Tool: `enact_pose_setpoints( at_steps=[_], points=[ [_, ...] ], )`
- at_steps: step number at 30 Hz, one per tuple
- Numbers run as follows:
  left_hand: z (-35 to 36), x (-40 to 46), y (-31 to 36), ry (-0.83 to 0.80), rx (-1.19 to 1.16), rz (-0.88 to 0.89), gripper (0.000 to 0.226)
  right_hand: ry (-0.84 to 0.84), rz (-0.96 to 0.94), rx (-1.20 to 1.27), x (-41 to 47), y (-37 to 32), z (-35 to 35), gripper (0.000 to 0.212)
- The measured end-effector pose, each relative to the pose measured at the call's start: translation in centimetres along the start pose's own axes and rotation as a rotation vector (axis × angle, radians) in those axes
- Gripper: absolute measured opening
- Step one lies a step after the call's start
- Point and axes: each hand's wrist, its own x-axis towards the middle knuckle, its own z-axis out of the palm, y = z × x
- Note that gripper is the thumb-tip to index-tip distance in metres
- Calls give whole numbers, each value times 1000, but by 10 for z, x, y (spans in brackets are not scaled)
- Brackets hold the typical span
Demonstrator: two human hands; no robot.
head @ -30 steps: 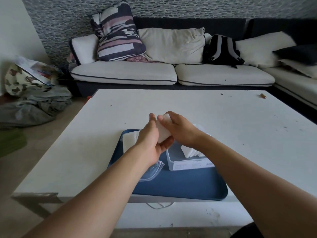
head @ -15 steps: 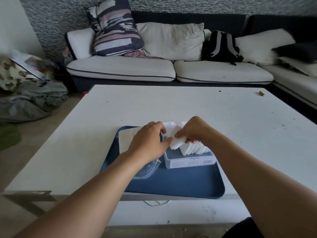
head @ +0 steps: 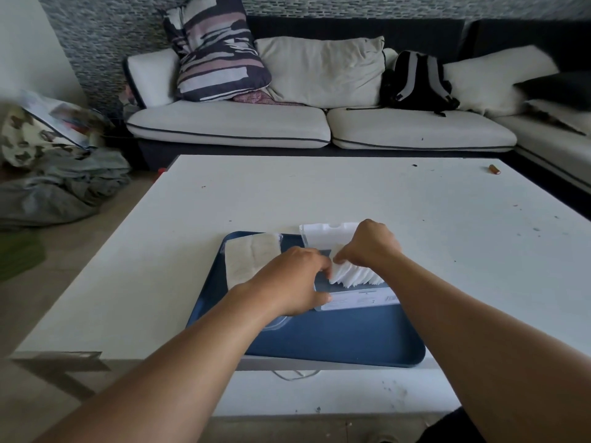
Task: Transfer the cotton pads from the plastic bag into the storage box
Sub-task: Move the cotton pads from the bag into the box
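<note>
Touching: two hands, one storage box

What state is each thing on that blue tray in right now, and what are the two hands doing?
storage box: lid open, partly filled
cotton pads: standing fanned in the box
plastic bag: lying flat on the tray, pads inside
tray: flat on the table
left hand: grips the box's left end
right hand: fingertips pinch the pads' tops

White cotton pads fan over a clear storage box, all on a navy tray. The counter is white and speckled. Behind, a cream sofa carries a cushion streaked navy, pink and white.
</note>
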Motion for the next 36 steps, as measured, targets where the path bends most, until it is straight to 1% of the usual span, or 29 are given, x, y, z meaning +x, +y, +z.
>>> enact_pose_setpoints(
  at_steps=[3, 6, 9, 14, 18, 20, 21, 23, 25, 28, 30, 32, 34, 36],
  points=[
    [0, -1, 0, -33, -13, -11, 34, -2, -1, -49, -2, 1, 1, 46],
    [0, -2, 2, -54, -19, -18, 37, -28, 27, 9, 1, 1, -2, 43],
    [1, -3, 1, -60, -29, -20, 38, -42, 45, 44, 4, 2, -4, 46],
    [1, -2, -2, -57, -22, -29, 39, 4, 37, -7, 2, 7, -1, 51],
    [3, -2, -2, -75, -2, -25, 40, 59, -22, 23, 2, 1, -4, 58],
    [2, -2, -2, -88, 13, -23, 40, 86, -94, 91, 2, -6, -8, 53],
    [2, -1, -1, -95, 22, -24, 41, 77, -149, 141, 2, -9, -10, 45],
    [1, -1, 0, -108, 37, -24, 41, 0, -263, 217, -4, -15, -13, 25],
    [1, -1, 1, -111, 39, -26, 40, -120, -317, 194, -14, -17, -11, 12],
    [2, -1, 0, -107, 26, -18, 38, -271, -292, 73, -19, -16, -5, 17],
    [4, -1, 0, -107, 16, -15, 37, -329, -269, -33, -19, -14, -2, 19],
    [1, -2, -2, -102, -5, -22, 39, -368, -292, -93, -19, -14, 0, 22],
    [-11, -5, -8, -53, -41, -44, 42, -322, -339, -50, -21, -16, -1, 24],
    [-33, -12, -20, 41, -49, -90, 43, -156, -402, 106, -26, -24, -6, 19]
  ],
)
